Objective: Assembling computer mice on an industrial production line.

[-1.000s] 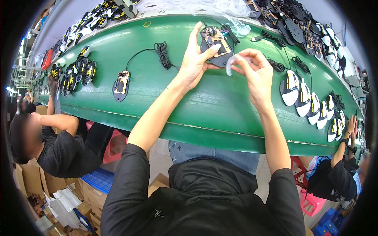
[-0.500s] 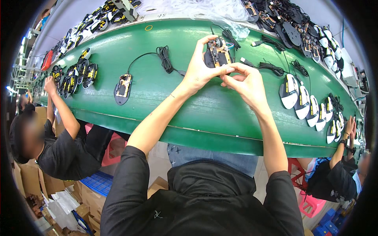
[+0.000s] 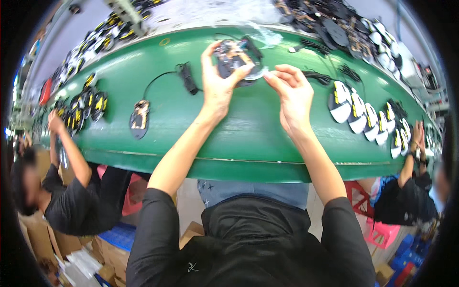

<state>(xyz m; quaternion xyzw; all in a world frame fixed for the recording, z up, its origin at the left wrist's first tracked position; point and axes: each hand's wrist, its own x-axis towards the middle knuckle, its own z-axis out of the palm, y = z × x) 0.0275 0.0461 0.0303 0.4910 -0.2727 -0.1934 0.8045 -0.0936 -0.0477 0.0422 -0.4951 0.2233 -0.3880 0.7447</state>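
My left hand (image 3: 219,86) grips an opened computer mouse (image 3: 233,57), its dark base carrying a tan circuit board, raised above the green belt. The thumb presses along the board's near edge. My right hand (image 3: 292,93) is beside it, thumb and forefinger pinched on a pale, translucent strip (image 3: 259,75) that curves along the mouse's near right edge; blur hides its exact kind. A second opened mouse (image 3: 139,119), its board exposed, lies on the belt to the left, its cable leading to a tied black bundle (image 3: 187,79).
Several white-and-black mice (image 3: 340,103) stand in a row at the right. Yellow-and-black shells (image 3: 98,104) lie at the left near a co-worker's hand (image 3: 56,122). Dark mouse parts (image 3: 334,28) are heaped on the far right ledge, and clear plastic (image 3: 265,36) lies at the far edge.
My right hand has drawn away from the mouse to the right, and the pale strip now shows between them. The mouse looks blurred and sits farther left in view.
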